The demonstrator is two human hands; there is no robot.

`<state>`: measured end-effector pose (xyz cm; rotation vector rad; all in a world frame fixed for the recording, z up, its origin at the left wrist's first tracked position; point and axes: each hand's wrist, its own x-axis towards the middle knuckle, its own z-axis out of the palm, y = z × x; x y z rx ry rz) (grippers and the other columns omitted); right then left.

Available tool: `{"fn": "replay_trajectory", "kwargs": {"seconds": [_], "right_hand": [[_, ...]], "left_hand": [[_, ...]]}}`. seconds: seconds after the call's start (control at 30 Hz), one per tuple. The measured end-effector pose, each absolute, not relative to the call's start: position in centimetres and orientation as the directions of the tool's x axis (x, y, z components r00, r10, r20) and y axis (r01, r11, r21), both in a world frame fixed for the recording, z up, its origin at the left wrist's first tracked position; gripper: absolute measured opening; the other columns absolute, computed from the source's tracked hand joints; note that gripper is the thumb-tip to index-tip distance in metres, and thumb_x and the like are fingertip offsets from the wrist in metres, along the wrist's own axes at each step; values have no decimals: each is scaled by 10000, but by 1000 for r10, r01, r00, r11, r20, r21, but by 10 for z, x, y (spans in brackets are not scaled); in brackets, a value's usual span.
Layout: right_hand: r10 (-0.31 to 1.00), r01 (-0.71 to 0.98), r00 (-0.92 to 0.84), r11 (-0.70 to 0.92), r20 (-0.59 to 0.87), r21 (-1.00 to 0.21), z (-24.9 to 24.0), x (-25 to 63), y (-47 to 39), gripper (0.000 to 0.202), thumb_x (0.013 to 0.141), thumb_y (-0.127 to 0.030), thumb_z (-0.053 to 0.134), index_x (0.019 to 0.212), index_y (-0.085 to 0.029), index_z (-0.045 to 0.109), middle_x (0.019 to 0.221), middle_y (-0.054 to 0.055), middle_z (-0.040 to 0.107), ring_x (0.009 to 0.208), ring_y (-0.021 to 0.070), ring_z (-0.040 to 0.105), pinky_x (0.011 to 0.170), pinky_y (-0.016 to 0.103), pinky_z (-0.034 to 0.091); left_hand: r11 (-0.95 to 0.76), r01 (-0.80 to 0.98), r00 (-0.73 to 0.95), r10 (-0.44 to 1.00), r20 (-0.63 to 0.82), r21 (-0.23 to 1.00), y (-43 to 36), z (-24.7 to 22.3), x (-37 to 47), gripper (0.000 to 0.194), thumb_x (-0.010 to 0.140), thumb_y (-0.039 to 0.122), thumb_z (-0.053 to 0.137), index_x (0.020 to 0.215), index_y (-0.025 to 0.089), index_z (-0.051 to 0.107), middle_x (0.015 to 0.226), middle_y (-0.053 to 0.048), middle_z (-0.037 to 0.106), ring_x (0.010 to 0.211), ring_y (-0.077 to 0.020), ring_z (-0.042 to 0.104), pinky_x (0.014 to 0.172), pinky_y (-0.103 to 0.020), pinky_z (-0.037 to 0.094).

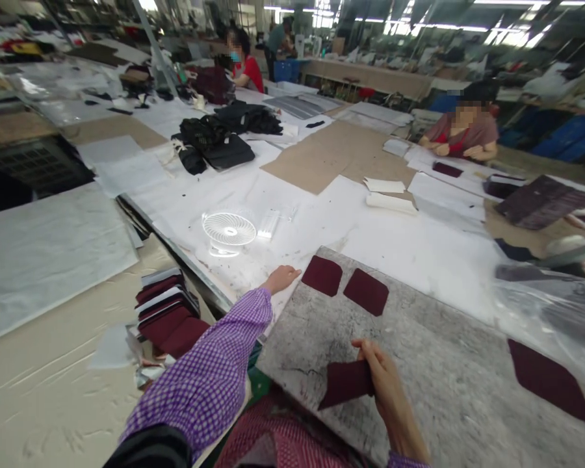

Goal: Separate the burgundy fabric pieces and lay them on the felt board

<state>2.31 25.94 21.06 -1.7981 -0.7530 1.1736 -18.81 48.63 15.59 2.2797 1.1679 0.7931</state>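
Observation:
On the grey mottled board lie two maroon fabric pieces, one at its far left corner and another just right of it. A larger maroon piece is at the right. My right hand pinches the right edge of a maroon piece over the board's near part. My left hand reaches to the board's far left corner, its index finger extended beside the first piece, with nothing visible in it. Left of my sleeve is a stack of maroon, black and white pieces.
A white table extends ahead, with a white fan, black cloth bundles and brown paper. One person sits across at the right; another in red is farther back. Clear plastic lies at the right.

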Motion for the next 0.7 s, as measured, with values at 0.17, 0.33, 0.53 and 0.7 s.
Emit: {"fn": "replay_trajectory", "kwargs": {"seconds": [0.17,0.33,0.53,0.7], "right_hand": [[880,156,314,-417,-356,-895,207,-1,262,550,762,-674,506,817,-154,678,598,-7,479,510,135,401,471,252,283],[918,291,204,-389,-341,-874,201,-30,277,546,739,-687,514,806,-180,706,618,19,549,589,181,490,539,285,361],[827,-233,-67,-557,-558,-797,199,-34,281,727,794,-806,325,1096,-215,623,803,76,696,736,249,637,692,371,467],[802,-226,-92,-593,-590,-772,196,-35,278,740,786,-808,355,1092,-188,617,920,125,720,852,282,668,769,399,478]], "left_hand": [[-202,306,594,804,-22,930,371,181,-199,642,954,542,147,1038,125,628,928,-141,715,806,-224,664,668,-359,506],[382,6,568,760,-318,924,278,188,-214,519,737,500,678,1116,161,577,1017,-96,691,880,-210,639,724,-295,478],[519,-199,241,848,-471,831,274,191,-237,246,682,326,713,811,126,649,756,-17,661,694,-139,579,639,-240,431],[572,-409,201,816,-542,711,274,185,-252,329,630,342,766,841,126,635,775,-15,665,680,-123,582,641,-229,449]]}}
